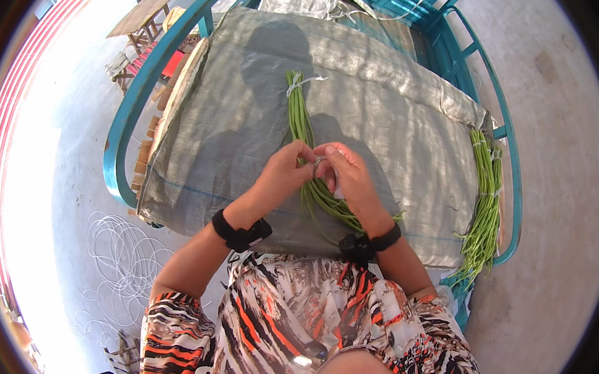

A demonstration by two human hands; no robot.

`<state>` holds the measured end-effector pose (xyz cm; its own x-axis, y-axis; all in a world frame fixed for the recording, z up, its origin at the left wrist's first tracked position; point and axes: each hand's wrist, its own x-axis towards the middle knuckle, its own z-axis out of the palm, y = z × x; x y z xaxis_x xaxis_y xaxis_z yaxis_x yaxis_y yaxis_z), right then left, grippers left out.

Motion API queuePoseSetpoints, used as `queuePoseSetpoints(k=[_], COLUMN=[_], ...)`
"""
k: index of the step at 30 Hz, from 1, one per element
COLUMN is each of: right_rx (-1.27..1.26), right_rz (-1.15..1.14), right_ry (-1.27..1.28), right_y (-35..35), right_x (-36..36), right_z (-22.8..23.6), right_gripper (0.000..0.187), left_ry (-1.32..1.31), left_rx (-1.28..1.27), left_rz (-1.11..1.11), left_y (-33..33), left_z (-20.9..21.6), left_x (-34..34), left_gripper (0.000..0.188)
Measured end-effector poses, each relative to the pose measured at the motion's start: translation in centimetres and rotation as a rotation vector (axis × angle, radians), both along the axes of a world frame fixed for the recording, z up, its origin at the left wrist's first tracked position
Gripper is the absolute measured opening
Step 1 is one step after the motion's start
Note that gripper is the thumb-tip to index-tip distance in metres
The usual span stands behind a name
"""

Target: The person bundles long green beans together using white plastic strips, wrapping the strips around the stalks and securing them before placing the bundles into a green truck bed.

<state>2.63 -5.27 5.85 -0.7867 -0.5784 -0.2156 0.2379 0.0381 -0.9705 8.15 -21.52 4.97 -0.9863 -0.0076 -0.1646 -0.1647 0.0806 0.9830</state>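
A bundle of long green beans [298, 116] lies lengthwise on a grey woven sheet [228, 109], its far end bound with a white strip [302, 83]. Over the bundle's middle, my left hand [286, 167] and my right hand [348, 174] meet with fingers pinched together. Between the fingertips is a thin white strip [320, 161]; more white material shows under my right palm. The beans' near ends fan out below my right hand and are partly hidden by it. Black bands with small devices circle both wrists.
More tied bundles of long beans [485, 204] hang at the sheet's right edge. Teal metal rails [116, 146] curve along both sides of the cart. Loose white strapping coils [123, 254] lie on the floor at left. A wooden table [143, 14] stands at the far left.
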Motion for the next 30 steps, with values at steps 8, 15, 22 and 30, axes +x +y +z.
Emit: queuePoseSetpoints(k=[8, 15, 22, 30], right_rx=[-0.191, 0.135, -0.031, 0.103], right_rz=[-0.116, 0.072, -0.138, -0.031], right_ry=[-0.286, -0.040, -0.255, 0.030], right_y=[-0.9, 0.4, 0.9, 1.1], right_x=[0.4, -1.1, -1.4, -0.4], right_z=[0.9, 1.2, -1.2, -1.3], right_gripper=[0.040, 0.043, 0.039, 0.022], left_ry=[0.212, 0.411, 0.067, 0.179], left_rx=[0.126, -0.240, 0.093, -0.091], left_rz=[0.008, -0.138, 0.044, 0.062], left_y=[1.2, 0.0, 0.6, 0.1], left_z=[-1.0, -2.7, -1.6, -2.3], left_x=[-0.5, -0.9, -0.3, -0.4], left_gripper=[0.010, 0.008, 0.022, 0.017])
